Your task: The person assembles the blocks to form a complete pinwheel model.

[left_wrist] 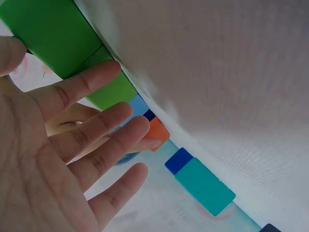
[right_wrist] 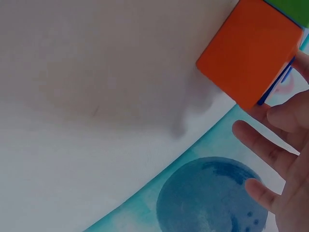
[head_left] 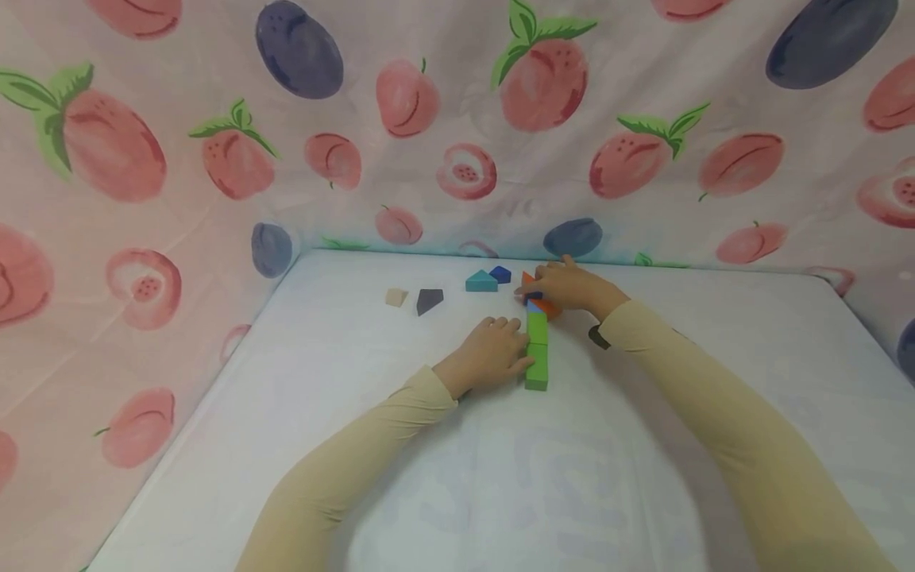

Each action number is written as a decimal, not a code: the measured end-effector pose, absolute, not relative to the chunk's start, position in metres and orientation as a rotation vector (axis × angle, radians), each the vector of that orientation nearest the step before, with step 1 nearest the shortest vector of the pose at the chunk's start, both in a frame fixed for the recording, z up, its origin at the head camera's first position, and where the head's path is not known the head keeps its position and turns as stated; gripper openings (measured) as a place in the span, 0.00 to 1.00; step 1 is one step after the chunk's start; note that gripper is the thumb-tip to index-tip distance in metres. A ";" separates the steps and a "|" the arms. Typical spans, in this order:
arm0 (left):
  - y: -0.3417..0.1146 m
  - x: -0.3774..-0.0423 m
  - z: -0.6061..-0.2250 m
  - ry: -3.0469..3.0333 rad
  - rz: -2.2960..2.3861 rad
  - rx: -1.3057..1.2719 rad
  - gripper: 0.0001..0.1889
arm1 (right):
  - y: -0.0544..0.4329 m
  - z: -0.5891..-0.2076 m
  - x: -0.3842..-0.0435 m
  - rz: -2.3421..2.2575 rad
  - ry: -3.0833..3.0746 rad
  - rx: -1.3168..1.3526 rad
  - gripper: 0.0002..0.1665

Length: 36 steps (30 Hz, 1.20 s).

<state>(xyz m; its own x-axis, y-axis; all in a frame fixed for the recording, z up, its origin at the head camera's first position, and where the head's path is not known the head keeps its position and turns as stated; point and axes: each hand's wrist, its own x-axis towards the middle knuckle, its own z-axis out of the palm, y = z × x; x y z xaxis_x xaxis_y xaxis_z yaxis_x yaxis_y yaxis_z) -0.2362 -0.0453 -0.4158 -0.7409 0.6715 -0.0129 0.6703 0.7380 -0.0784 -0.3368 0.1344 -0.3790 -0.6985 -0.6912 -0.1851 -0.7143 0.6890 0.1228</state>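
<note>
My left hand (head_left: 493, 353) lies beside two green blocks (head_left: 537, 365) set end to end, its fingertips at their left side. In the left wrist view its fingers are spread and mostly straight. Beyond the green blocks come a light blue piece (head_left: 536, 306) and orange blocks (right_wrist: 251, 53). At that far end my right hand (head_left: 568, 286) reaches over from the right and pinches a dark blue block (head_left: 533, 296) beside the orange; its grip is partly hidden. One right fingertip touches orange in the left wrist view.
Left of the row stand a teal triangular block (head_left: 481, 281) and a blue block (head_left: 500, 274). Farther left lie a dark grey block (head_left: 430, 301) and a beige block (head_left: 396, 297). A dark piece (head_left: 599, 337) sits under the right wrist. A fruit-print curtain (head_left: 465, 103) borders the white table (head_left: 465, 492).
</note>
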 end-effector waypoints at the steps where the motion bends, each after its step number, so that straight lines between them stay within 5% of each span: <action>1: -0.045 -0.236 -0.416 -2.912 0.121 -1.126 0.22 | 0.135 -0.379 -0.336 0.288 2.773 -1.170 0.37; 20: -0.047 -0.236 -0.417 -2.901 0.121 -1.128 0.23 | 0.145 -0.385 -0.336 0.350 2.804 -1.225 0.32; 28: -0.047 -0.235 -0.416 -2.897 0.120 -1.127 0.22 | 0.147 -0.379 -0.337 -0.067 2.829 -0.997 0.23; 36: -0.047 -0.236 -0.417 -2.894 0.105 -1.137 0.23 | 0.146 -0.385 -0.342 -0.095 2.807 -1.028 0.26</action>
